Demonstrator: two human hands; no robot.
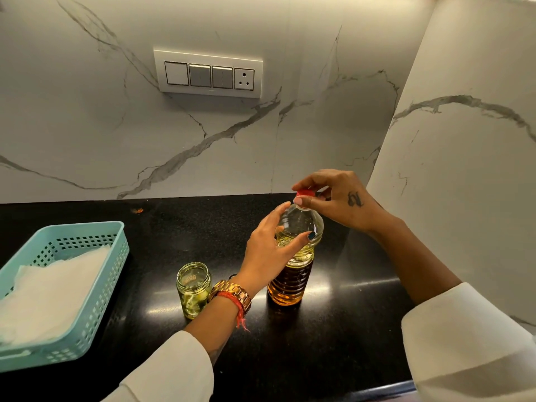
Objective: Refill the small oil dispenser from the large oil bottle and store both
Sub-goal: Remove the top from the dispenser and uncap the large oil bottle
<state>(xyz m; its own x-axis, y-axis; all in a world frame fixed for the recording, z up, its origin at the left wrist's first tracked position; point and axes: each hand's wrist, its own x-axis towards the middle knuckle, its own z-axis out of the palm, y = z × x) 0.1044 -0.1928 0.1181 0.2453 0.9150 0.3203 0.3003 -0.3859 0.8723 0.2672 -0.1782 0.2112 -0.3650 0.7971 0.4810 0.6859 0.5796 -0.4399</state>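
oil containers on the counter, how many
2. The large oil bottle stands mid-counter, gripped by the left hand while the right hand pinches its red cap. The small glass jar stands open just left of it.

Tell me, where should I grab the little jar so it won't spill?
Hold the jar around its glass side, below the rim, probably coming from the left. It stands upright with its mouth open and oil inside, so a grip from above would cover the opening, and tilting could spill it. The left hand and bottle crowd its right side; the counter on its left looks freer.
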